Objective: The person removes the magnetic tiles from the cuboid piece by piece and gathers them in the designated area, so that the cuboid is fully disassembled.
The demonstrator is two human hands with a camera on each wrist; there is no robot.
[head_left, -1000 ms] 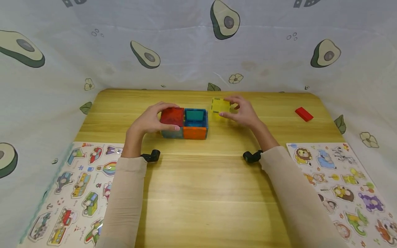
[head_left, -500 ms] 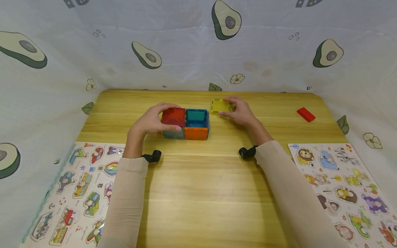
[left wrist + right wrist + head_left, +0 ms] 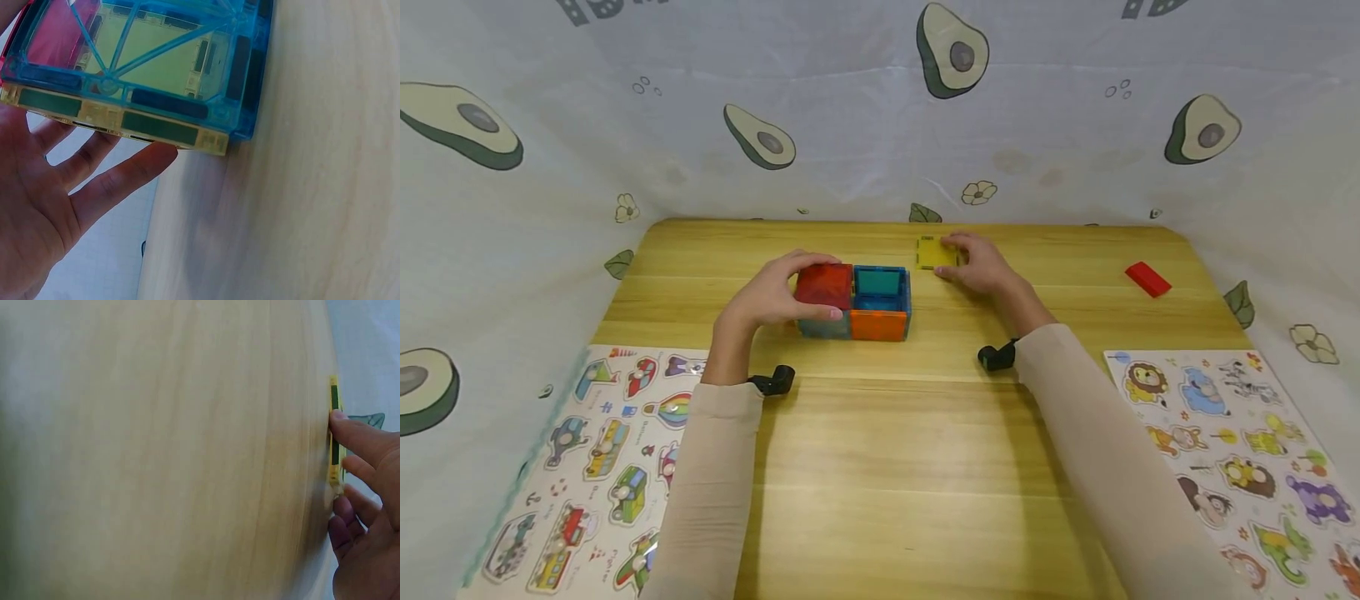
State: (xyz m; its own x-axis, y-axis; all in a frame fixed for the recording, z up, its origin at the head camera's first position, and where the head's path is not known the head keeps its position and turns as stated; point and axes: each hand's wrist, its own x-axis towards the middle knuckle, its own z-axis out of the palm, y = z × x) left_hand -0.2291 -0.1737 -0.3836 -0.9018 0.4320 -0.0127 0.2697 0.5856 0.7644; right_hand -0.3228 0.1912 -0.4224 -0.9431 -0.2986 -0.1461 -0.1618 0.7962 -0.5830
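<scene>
A two-section box of translucent magnetic tiles (image 3: 878,326) stands on the table, with a red tile (image 3: 823,286) over its left half. The right half is uncovered, with blue and teal walls and an orange front. My left hand (image 3: 772,290) grips the left half, thumb along the front and fingers at the back. In the left wrist view, the fingers (image 3: 128,178) touch a yellowish tile edge below a blue frame (image 3: 175,56). To the right of the box, my right hand (image 3: 981,263) pinches a yellow square magnetic tile (image 3: 929,252) by its right side, low at the table surface.
A small red block (image 3: 1147,279) lies at the table's far right. Picture puzzle boards lie at the left (image 3: 602,467) and right (image 3: 1232,450), one with vehicles and one with animals. A patterned cloth (image 3: 850,108) hangs behind the table (image 3: 880,450).
The right hand has shifted slightly left and away with the yellow tile, which looks flatter now. The left hand keeps its place on the box. The head view has drifted a little.
</scene>
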